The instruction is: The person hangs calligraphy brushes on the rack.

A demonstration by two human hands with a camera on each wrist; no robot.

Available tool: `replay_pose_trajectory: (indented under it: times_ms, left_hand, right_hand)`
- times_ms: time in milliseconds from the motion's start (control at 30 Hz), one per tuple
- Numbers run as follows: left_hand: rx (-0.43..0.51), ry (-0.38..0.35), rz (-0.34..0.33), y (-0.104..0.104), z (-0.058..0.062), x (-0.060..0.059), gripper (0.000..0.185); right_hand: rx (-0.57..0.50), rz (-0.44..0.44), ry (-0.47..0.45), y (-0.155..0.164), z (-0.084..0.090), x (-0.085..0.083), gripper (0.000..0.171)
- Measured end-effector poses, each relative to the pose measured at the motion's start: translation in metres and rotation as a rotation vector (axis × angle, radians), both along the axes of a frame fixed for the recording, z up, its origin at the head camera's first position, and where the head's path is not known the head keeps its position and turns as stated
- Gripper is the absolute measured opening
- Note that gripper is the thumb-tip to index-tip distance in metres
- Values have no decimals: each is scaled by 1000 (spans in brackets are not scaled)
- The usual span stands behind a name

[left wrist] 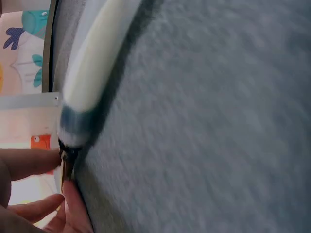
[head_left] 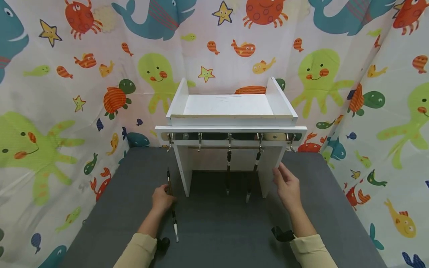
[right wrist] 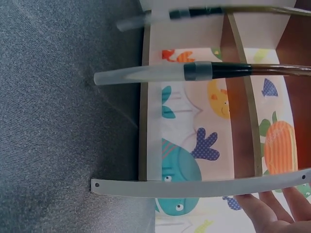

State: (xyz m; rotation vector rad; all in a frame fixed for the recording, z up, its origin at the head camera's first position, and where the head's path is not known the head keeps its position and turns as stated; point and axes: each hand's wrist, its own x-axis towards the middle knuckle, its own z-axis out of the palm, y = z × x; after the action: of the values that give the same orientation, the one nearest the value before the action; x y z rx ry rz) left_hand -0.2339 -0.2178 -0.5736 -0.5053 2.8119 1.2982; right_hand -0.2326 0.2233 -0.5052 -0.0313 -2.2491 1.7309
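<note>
Brush (head_left: 172, 203) on grey table (head_left: 218, 238), pinched mid-shaft by left hand (head_left: 162, 198). Right hand (head_left: 287, 186), fingers relaxed and straight, rests against rack (head_left: 231, 128) leg; two brushes hang there.

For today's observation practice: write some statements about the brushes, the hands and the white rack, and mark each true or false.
1. Two brushes hang from hooks on the white rack. True.
2. The left hand holds a brush on the grey table. True.
3. The right hand grips a brush. False: it holds nothing; its fingers are by the rack's side panel.
4. The rack's top shelf holds a cup. False: nothing shows on it.
</note>
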Motion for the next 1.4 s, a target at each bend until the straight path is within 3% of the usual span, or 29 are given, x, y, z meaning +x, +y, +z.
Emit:
replay_pose_trajectory:
  times_ms: [133, 333, 500, 733, 967, 1100, 1233, 1400]
  left_hand:
    - [-57, 22, 19, 4, 2, 0, 66]
    - [-22, -15, 64, 0, 3, 0, 62]
    - [101, -5, 117, -4, 3, 3, 54]
    - [385, -2, 136, -8, 11, 13, 57]
    - [515, -5, 106, -14, 27, 20, 61]
    - [597, 1, 55, -20, 36, 23, 56]
    - [601, 10, -11, -25, 45, 29, 51]
    - [599, 48, -68, -21, 56, 41, 44]
  right_hand:
    - [-2, 7, 8, -1, 0, -1, 50]
    - [-8, -1, 19, -1, -2, 0, 51]
    - [-10, -11, 19, 0, -1, 0, 52]
    - [-10, -7, -6, -1, 1, 2, 52]
    - [-6, 4, -5, -2, 4, 3, 52]
    - [-25, 11, -27, -1, 4, 2, 51]
    - [-22, 10, -75, -2, 8, 4, 53]
    - [-11, 3, -51, 0, 2, 2, 57]
